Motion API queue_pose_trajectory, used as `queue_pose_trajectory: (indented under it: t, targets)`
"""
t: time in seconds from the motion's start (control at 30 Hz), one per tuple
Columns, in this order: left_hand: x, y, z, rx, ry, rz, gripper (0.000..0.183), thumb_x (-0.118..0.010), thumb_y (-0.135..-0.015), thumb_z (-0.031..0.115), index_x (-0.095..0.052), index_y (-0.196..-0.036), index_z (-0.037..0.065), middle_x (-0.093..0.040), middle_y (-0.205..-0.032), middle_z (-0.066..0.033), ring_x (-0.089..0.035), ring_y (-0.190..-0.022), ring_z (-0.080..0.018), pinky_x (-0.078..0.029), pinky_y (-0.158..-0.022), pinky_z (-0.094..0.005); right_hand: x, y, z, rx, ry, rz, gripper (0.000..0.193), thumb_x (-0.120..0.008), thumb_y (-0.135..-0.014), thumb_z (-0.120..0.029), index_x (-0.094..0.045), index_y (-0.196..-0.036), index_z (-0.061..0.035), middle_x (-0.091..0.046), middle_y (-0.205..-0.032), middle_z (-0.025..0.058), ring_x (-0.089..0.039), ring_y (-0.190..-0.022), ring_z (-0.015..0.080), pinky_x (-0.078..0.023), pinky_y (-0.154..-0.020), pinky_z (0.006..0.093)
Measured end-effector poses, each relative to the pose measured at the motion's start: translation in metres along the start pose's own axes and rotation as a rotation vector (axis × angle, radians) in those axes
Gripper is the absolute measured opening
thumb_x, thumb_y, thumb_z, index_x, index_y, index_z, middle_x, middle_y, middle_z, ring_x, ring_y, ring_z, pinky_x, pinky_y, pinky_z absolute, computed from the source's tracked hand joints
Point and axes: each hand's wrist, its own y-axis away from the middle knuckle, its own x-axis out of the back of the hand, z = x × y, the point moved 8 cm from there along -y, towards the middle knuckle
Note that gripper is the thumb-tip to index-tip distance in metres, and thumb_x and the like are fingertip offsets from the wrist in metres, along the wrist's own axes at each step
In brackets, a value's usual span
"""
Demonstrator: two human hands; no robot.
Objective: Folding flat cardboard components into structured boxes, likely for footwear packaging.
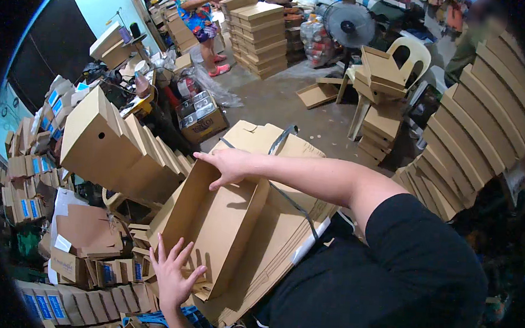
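A shallow open cardboard tray (221,221) lies at a slant across a stack of flat cardboard sheets (283,224) in front of me. Over its far end reaches my right hand (230,165), its fingers stretched out and apart, the thumb hanging inside the far wall. My left hand (176,272) is at the near end, fingers spread wide over the tray's near left corner. Whether its fingertips press on the cardboard I cannot tell. A dark plastic strap (293,204) runs across the sheets.
Stacked cardboard boxes (106,144) stand close on the left, and a long nested row (472,127) curves along the right. Beyond are a plastic chair (410,56) with boxes, a fan (349,25), a tall box pile (260,39) and another person (190,9).
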Motion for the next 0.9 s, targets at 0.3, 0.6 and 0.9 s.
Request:
queue_pose_trajectory:
  t: [0.3,0.6,0.9]
  targets:
    - [0.010,0.015,-0.018,0.026,0.440,0.163,0.078,-0.036,-0.097,0.073,-0.070,-0.126,0.009,-0.065,-0.137,-0.0095,-0.037,-0.148,-0.0332,-0.005,-0.125,-0.0533,0.055,0.041,0.181,-0.179,-0.774,0.195,0.066,-0.063,-0.096,-0.060,-0.059,-0.142,-0.0131,-0.062,-0.137,0.0073,-0.061,-0.119,0.0195,-0.055,-0.094,0.0386]
    - [-0.004,0.046,-0.073,0.179,0.448,0.610,0.079,-0.043,-0.101,0.061,-0.043,-0.150,-0.001,-0.039,-0.159,-0.0192,-0.030,-0.151,-0.0355,-0.021,-0.124,-0.0521,0.168,0.321,0.533,-1.013,0.186,0.824,0.045,-0.075,-0.088,-0.040,-0.072,-0.116,-0.0040,-0.072,-0.116,0.0187,-0.070,-0.103,0.0345,-0.055,-0.090,0.0441]
    - [-0.013,0.046,-0.125,0.463,0.494,0.496,0.088,-0.051,-0.099,0.064,-0.028,-0.161,0.006,-0.034,-0.163,-0.0192,-0.032,-0.150,-0.0396,-0.029,-0.120,-0.0551,0.218,0.394,0.621,-1.327,0.536,0.514,0.068,-0.059,-0.092,-0.012,-0.036,-0.155,-0.0183,-0.062,-0.138,0.0162,-0.055,-0.127,0.0436,-0.043,-0.109,0.0545]
